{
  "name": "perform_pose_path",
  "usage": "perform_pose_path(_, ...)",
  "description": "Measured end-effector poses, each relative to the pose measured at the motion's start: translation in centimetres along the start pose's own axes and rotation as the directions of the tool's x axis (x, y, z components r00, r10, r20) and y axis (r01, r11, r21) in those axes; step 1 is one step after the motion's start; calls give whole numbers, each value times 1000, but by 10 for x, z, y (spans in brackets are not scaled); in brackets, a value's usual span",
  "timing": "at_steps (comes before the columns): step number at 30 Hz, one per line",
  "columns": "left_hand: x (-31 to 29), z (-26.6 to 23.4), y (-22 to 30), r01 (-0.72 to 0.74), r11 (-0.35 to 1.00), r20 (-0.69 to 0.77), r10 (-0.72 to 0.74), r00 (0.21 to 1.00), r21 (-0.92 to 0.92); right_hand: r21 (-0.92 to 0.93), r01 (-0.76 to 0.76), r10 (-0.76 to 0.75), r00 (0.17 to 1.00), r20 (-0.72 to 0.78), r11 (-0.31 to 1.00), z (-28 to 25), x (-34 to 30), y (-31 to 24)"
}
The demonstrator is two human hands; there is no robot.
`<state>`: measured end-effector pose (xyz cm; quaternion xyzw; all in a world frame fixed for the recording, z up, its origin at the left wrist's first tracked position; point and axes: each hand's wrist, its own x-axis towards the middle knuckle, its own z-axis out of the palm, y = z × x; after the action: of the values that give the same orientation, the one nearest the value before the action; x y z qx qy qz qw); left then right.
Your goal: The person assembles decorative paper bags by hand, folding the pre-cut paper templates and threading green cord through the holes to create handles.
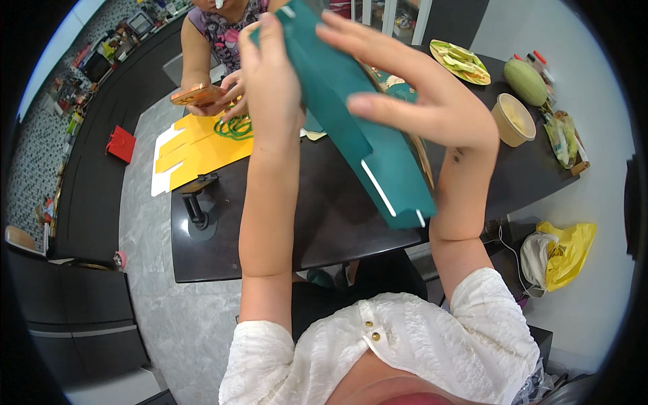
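Observation:
A teal folded card sheet (364, 145) with white slits and cut edges is raised at a slant over the dark table. At its upper left edge, my left hand (273, 77) is closed on it, the thumb on the near face. My right hand (432, 101) lies across the sheet's upper right side, its thumb and fingers stretched apart. Both hands and the card are slightly blurred. Behind the card, partly hidden, is another teal piece with a pale pattern (399, 89).
Across the dark table (270, 236), a person holds a phone (198, 94) near yellow cut card (202, 158) and green cord (234, 128). A black stand (196, 212) is at left. At right are a plate of sliced food (461, 64), a tub (514, 120) and a green melon (525, 82).

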<state>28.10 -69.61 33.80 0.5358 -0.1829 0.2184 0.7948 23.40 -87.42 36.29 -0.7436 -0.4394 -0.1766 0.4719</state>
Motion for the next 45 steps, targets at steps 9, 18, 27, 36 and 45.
perform_pose_path(9,17,-20,-1,1,961,-333,-96,938,-276,-198,136,-53,925,375,971,-56,-19,-32)
perform_pose_path(18,22,-28,-20,1,862,-398,-234,887,-507,-467,40,-62,998,-31,883,-43,-27,-47)
perform_pose_path(27,-7,23,-23,202,902,-166,-282,945,-382,-188,324,-365,666,-651,927,-74,-21,10)
perform_pose_path(36,7,-31,12,69,845,568,-414,711,530,-35,65,-72,752,-655,997,-103,-47,2)
perform_pose_path(45,-39,22,42,-301,926,664,79,743,227,81,41,-13,946,-324,996,-36,-7,-3)
